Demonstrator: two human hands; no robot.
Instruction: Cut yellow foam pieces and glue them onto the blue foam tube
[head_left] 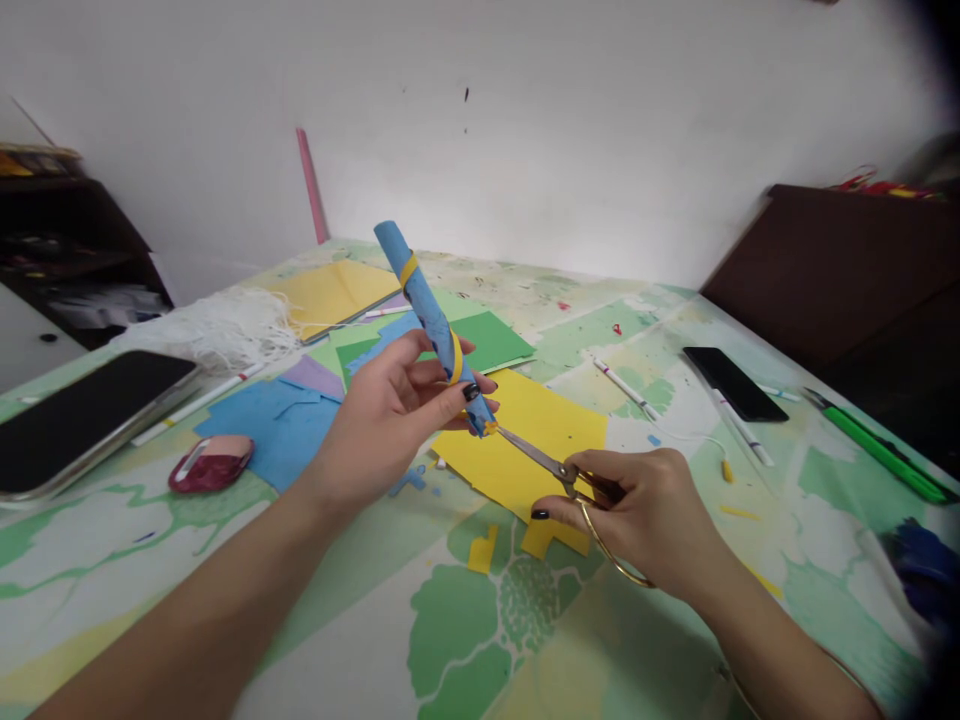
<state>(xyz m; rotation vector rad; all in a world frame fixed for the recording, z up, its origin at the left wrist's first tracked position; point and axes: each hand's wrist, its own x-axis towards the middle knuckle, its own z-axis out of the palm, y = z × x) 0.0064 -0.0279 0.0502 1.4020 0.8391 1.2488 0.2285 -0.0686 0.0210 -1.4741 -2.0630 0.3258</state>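
Note:
My left hand (390, 410) grips a rolled blue paper tube (427, 300) with two yellow bands, tilted up and away to the left. My right hand (645, 515) holds gold-handled scissors (559, 470), whose blade tips touch the tube's lower end near a small yellow piece. Both hands hover over a yellow paper sheet (555, 420) lying on the green-patterned table cover (465, 620).
Blue paper (277, 420), green paper (491, 340) and another yellow sheet (334, 290) lie behind. A tablet (82, 415) and red object (210, 465) sit left; white fringe (225, 330) beyond. A black phone (731, 382), pens (626, 388) and green markers (881, 450) lie right. Paper scraps (484, 550) dot the table.

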